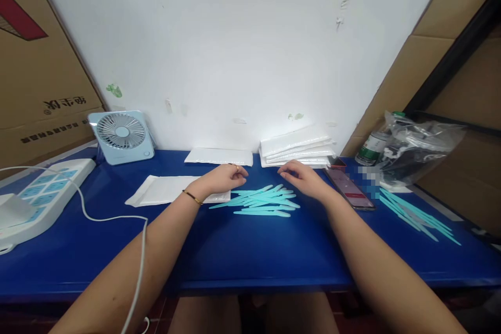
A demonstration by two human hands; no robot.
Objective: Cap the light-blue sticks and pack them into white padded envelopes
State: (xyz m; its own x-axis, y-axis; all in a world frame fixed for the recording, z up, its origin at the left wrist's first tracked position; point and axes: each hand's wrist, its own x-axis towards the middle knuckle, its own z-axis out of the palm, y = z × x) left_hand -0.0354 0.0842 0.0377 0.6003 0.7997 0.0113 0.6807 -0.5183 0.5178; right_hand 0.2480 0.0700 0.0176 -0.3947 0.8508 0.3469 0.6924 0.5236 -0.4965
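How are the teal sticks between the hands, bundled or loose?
Loose: the teal sticks overlap at differing angles, no band visible.

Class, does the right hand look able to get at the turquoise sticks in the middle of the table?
Probably yes: the right hand, with nothing visible in it, is close to the middle turquoise sticks, and nothing seems to lie between them.

A plain white wall (242, 52) with small green marks (114, 90) is standing behind a shiny, flat blue desk (270, 255). Big brown cardboard (35, 73) with dark printing is standing at the left. Dark red floor (350, 319) is peeking out underneath, and light is shining on the wall.
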